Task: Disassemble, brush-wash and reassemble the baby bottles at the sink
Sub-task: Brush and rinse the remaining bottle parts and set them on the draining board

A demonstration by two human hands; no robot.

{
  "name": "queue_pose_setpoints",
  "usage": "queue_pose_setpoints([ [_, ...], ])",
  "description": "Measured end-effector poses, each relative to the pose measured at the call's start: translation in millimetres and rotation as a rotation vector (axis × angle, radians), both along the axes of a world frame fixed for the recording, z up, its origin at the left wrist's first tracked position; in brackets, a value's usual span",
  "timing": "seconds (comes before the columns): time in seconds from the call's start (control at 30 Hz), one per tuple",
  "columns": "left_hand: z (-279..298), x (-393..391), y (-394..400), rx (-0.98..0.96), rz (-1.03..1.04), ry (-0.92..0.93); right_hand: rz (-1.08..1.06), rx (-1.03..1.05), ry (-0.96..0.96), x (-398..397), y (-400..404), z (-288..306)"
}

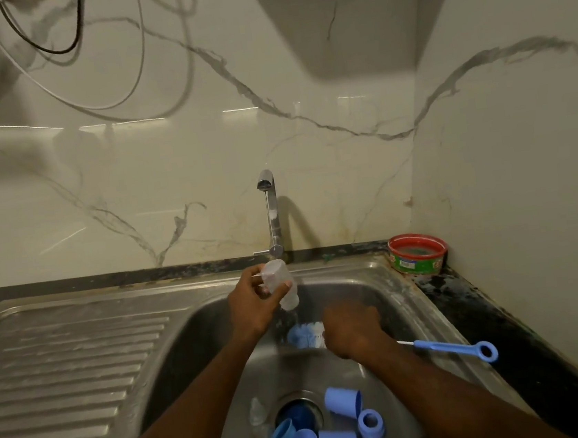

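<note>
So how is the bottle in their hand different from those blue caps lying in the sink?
The bottle is clear plastic; the blue caps are opaque.
The bottle is gripped by the left hand and tipped mouth-down below the tap; the blue caps lie loose by the drain.
The bottle looks narrower and longer than the stubby blue caps.
Both are in or over the sink, apart from each other.

My left hand (254, 304) and right hand (352, 330) are bare, with no gloves. Both my forearms are uncovered up to the frame's edge. I see no sleeve, watch or ring.
</note>
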State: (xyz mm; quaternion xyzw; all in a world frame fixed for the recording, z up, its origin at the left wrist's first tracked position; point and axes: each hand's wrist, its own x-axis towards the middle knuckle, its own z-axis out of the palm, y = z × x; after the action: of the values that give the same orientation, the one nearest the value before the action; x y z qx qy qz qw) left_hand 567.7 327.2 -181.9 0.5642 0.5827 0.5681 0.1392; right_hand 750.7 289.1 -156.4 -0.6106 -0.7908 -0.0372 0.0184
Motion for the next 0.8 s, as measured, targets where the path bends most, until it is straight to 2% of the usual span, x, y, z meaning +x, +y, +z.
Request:
queue_pose_setpoints([
  [0.13, -7, 0, 3, 0.023, -0.068, 0.094, 0.006, -0.006, -0.007, -2, 0, 0],
  [0.5, -7, 4, 5, 0.012, -0.141, 0.134, 0.012, -0.001, 0.038, 1, 2, 0],
  [0.8, -1, -3, -7, -0.023, -0.143, 0.124, -0.018, -0.059, 0.156, 5, 2, -2],
])
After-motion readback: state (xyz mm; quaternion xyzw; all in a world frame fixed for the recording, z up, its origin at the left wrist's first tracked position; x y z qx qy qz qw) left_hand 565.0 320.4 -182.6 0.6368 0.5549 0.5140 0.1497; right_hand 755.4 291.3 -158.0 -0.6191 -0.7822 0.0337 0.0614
